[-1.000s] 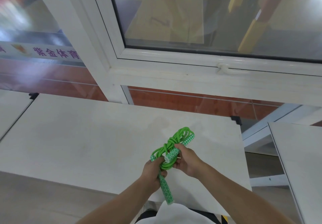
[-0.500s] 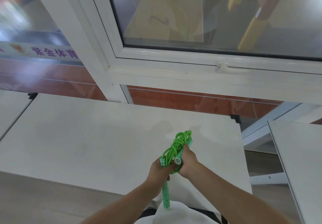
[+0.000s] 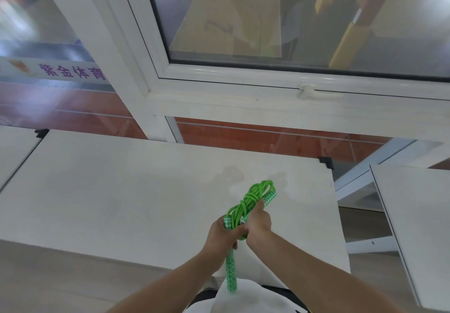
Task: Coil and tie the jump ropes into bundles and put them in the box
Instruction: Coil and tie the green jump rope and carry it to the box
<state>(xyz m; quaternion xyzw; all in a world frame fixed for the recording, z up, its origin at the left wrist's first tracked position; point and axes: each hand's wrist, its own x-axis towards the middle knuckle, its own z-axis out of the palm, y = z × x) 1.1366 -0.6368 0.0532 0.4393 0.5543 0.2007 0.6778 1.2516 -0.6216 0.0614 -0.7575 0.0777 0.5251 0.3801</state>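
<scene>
A sports or recreation facility, probably a gym's side room. Plain white rectangular tables (image 3: 146, 190) with black corner caps stand edge to edge beneath a white-framed interior window (image 3: 219, 88). Through the glass, a lower hall with a red-brown floor (image 3: 243, 139) is visible, along with yellow padded posts (image 3: 345, 42); the reflections blur further detail. A pale strip banner with purple Chinese characters (image 3: 70, 72) runs along the left pane. A green jump rope with patterned handles (image 3: 250, 200), held above the table, fits the sporting setting.
</scene>
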